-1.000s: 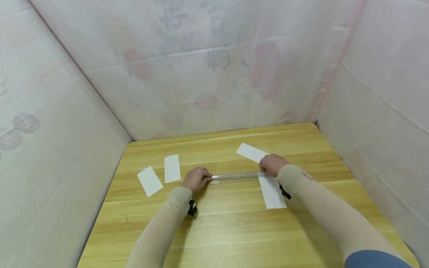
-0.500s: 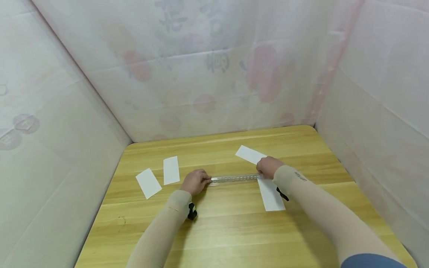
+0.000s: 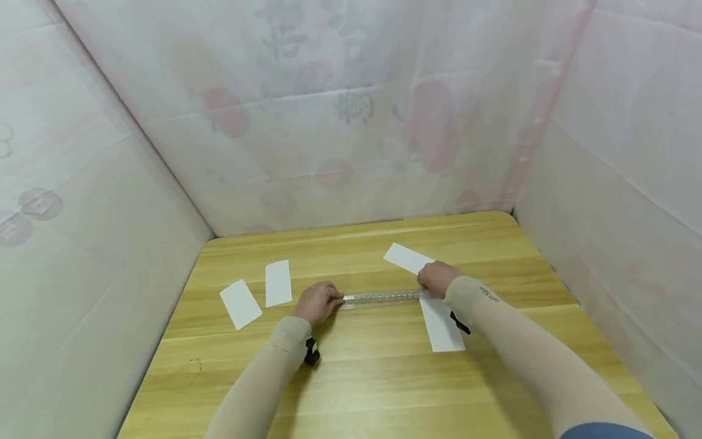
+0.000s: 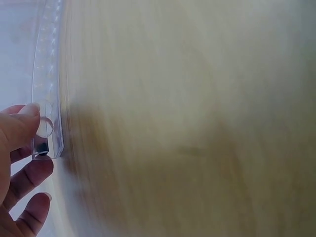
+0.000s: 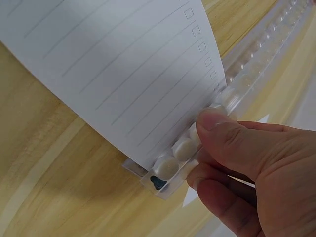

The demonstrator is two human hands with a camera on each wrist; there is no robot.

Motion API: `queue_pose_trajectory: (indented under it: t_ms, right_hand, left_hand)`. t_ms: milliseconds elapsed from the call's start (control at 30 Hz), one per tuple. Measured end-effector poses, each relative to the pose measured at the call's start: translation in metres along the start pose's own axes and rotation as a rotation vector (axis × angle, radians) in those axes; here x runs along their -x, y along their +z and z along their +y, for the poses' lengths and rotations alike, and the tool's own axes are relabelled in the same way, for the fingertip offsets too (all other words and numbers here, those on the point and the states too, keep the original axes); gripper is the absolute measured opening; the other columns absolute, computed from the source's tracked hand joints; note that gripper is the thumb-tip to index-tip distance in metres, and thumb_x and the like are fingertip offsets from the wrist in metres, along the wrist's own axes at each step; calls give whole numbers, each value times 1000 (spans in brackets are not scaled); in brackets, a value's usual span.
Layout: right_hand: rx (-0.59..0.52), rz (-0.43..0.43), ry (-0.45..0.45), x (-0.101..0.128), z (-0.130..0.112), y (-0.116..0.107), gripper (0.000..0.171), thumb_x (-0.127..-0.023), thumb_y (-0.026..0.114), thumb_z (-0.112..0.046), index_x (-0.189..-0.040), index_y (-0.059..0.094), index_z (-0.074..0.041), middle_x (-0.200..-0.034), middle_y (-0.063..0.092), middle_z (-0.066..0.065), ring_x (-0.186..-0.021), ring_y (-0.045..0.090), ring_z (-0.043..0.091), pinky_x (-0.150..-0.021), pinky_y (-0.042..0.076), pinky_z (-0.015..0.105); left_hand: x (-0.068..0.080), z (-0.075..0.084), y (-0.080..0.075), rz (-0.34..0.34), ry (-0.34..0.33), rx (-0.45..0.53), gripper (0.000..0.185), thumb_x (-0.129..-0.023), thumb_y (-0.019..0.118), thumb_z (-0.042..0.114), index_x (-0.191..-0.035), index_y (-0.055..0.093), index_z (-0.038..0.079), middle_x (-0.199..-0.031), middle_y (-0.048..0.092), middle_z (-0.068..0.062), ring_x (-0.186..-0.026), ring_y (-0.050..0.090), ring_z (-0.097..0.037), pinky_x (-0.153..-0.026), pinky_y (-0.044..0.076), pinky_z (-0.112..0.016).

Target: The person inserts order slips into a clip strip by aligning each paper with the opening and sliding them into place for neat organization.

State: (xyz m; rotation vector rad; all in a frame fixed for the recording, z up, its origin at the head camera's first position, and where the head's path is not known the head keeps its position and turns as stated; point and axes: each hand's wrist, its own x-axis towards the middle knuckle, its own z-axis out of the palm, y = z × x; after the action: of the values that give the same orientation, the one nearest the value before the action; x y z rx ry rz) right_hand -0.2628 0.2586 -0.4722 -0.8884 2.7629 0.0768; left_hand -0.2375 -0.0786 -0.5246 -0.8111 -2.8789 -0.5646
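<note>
We've got a clear plastic strip (image 3: 382, 298) lying across the middle of the wooden table (image 3: 384, 378), and we're pinching it at both ends: left hand (image 3: 316, 302) has its fingers around the left end, right hand (image 3: 437, 278) thumb-and-fingers on the right end (white round buttons show along it in the wrist view). A lined paper slip (image 5: 118, 69) sits tucked against that end. Two more slips (image 3: 258, 294) lie off left.

You have bare table (image 3: 384, 372) near you; paper slips (image 3: 241, 303) lie far left, and draped walls (image 3: 88, 231) close three sides.
</note>
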Motion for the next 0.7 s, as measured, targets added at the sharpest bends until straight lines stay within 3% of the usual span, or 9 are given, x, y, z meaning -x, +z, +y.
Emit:
queue_pose_trajectory:
  t_ms: [267, 433, 567, 700]
  right_hand:
    - [25, -2, -14, -2, -6, -3, 21, -84, 70, 1, -71, 64, -15, -69, 57, -7, -62, 49, 10, -61, 45, 28]
    - [54, -21, -8, -3, -6, -8, 24, -81, 72, 3, -70, 61, -15, -69, 57, -5, -62, 50, 11, -60, 46, 29]
    - [45, -32, -7, -4, -5, -9, 26, -80, 73, 3, -68, 60, -15, -68, 55, -6, -62, 49, 11, -60, 44, 29]
    - [29, -23, -16, -7, -6, -9, 25, -80, 74, 2, -69, 61, -15, -67, 55, -6, -62, 48, 10, -60, 44, 29]
  left_hand:
    - [2, 1, -2, 4, -4, -9, 13, -88, 71, 24, -97, 77, 15, -92, 67, 5, -85, 63, -13, -77, 53, -30]
    - [2, 1, -5, -21, -14, 9, 22, -92, 67, 28, -107, 74, 14, -103, 66, 2, -92, 63, -15, -82, 52, -34]
    - [14, -8, -22, -15, -96, 63, 30, -93, 65, 29, -116, 69, 11, -115, 63, -5, -102, 61, -24, -88, 50, -42]
    - [38, -33, -46, 61, -265, 66, 32, -94, 63, 26, -118, 68, 6, -119, 62, -14, -107, 60, -35, -89, 48, -50]
